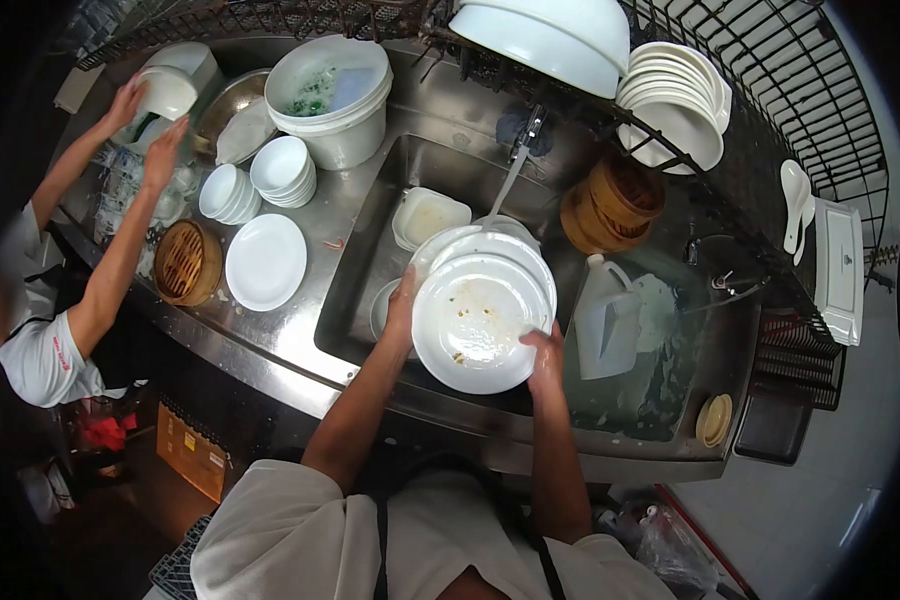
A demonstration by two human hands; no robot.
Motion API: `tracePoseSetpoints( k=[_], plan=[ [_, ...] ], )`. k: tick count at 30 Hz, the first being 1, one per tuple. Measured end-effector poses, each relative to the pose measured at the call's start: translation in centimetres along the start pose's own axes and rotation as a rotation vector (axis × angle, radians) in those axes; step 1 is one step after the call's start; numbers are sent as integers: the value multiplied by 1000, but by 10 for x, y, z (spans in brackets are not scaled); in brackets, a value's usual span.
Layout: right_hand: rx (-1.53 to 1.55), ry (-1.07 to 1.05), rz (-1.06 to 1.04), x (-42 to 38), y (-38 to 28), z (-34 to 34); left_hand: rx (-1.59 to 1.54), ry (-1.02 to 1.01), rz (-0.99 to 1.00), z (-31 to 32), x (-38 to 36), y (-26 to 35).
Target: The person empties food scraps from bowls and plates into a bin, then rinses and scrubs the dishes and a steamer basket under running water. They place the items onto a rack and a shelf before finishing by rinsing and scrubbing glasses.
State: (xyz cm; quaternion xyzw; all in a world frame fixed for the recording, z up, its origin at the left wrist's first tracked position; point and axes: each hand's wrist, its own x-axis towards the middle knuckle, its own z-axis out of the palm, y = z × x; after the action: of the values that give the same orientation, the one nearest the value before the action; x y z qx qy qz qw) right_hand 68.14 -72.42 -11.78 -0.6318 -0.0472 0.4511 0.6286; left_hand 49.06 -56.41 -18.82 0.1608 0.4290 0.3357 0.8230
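Both my hands hold a small stack of white plates over the front of the left sink basin. My left hand grips the left rim, and my right hand is closed on the right rim with its thumb on top. Brown food bits lie on the top plate. Water runs from the tap onto the back edge of the stack. Behind and left of the plates, a white square dish sits in the basin. Part of another dish shows beside my left wrist.
A co-worker's hands hold a white bowl at the far left. White bowls, an oval plate, a bucket and a bamboo steamer stand left. The right basin holds water and a plastic jug. A wire rack hangs above.
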Motion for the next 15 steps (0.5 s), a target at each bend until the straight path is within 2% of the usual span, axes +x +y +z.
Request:
tracePoseSetpoints(
  k=[2, 5, 8, 9, 12, 15],
  plan=[
    [40, -30, -5, 2, -2, 3, -26, -6, 12, -7, 5, -6],
    [7, 45, -96, -14, 0, 13, 6, 5, -2, -7, 2, -2],
    [108, 81, -194, -42, 6, 23, 61, 24, -22, 2, -13, 11],
    [155, 85, -162, -48, 8, 23, 76, 29, -26, 6, -17, 16],
    [220, 112, -53, -66, 22, 16, -198, -19, -79, 8, -18, 23],
    [152, 141, 38, -66, 31, 9, -153, 64, -145, 19, -29, 44]
  ],
)
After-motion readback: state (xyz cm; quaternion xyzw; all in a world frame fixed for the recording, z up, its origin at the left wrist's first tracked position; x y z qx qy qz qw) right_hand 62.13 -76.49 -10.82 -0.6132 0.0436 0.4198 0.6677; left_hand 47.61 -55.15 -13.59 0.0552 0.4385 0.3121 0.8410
